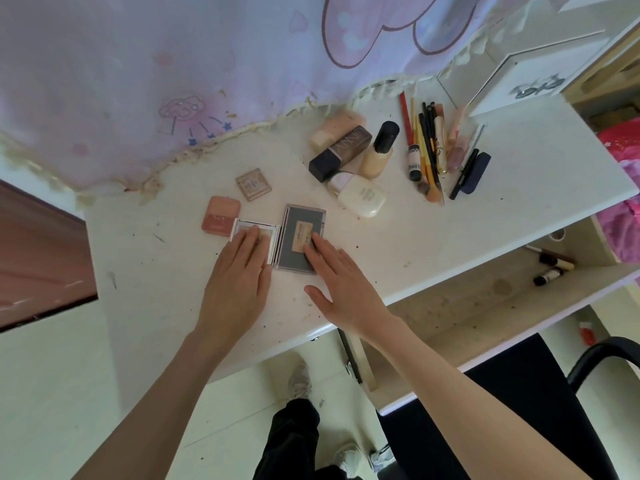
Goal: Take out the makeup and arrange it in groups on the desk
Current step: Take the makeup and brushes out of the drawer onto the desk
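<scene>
On the white desk lie flat compacts side by side: a pink one, a silver-framed one and a grey palette with a tan label. My left hand rests with straight fingers on the silver compact. My right hand lies flat on the grey palette, fingertips on its label. A small beige square compact sits just behind them. Further back are several foundation bottles and a row of pencils and brushes.
An open drawer at the right holds a few small tubes. A white box stands at the back right corner. A pink curtain hangs behind the desk. A black chair is below the drawer.
</scene>
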Tool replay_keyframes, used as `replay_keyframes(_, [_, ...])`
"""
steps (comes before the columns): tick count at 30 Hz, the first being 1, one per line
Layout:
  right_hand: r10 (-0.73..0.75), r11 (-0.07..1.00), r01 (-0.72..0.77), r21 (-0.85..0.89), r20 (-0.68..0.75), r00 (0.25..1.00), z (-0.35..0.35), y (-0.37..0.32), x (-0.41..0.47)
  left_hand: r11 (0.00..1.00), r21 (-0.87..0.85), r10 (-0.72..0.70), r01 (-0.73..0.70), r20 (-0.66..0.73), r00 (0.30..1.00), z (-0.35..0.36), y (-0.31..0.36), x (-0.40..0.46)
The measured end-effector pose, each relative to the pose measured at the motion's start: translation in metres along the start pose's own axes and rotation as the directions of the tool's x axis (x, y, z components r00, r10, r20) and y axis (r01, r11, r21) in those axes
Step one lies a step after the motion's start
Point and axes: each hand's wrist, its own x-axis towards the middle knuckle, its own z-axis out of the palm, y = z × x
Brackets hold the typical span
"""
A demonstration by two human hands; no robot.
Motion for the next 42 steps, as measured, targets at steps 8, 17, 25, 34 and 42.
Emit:
replay_keyframes(8, [0.190, 0.973, -0.199, -0.119, -0.082, 0.978, -0.010, 0.037, -0.061, 0.990, -0.039, 0.137, -0.137, 0.015, 0.990, -0.002, 0.058, -0.013])
replay_keyframes(17, [0.406, 0.889, -0.442, -0.120, -0.240, 0.882, -0.050, 0.092, -0.186, 0.921, -0.096, 0.388, -0.378, 0.146, 0.910, 0.033, 0.186, -0.041])
replay_keyframes(25, [0.544, 0.806, -0.587, -0.071, -0.298, 0.784, -0.067, 0.166, -0.262, 0.857, -0.140, 0.516, -0.497, 0.270, 0.813, 0.078, 0.276, -0.025])
replay_keyframes(34, [0.605, 0.722, -0.687, -0.083, -0.405, 0.685, -0.096, 0.308, -0.228, 0.800, -0.313, 0.596, -0.512, 0.321, 0.736, 0.173, 0.363, 0.101])
replay_keyframes(42, [0.687, 0.620, -0.738, -0.267, -0.270, 0.675, -0.127, 0.408, -0.189, 0.816, -0.353, 0.552, -0.458, 0.240, 0.799, 0.249, 0.434, 0.183])
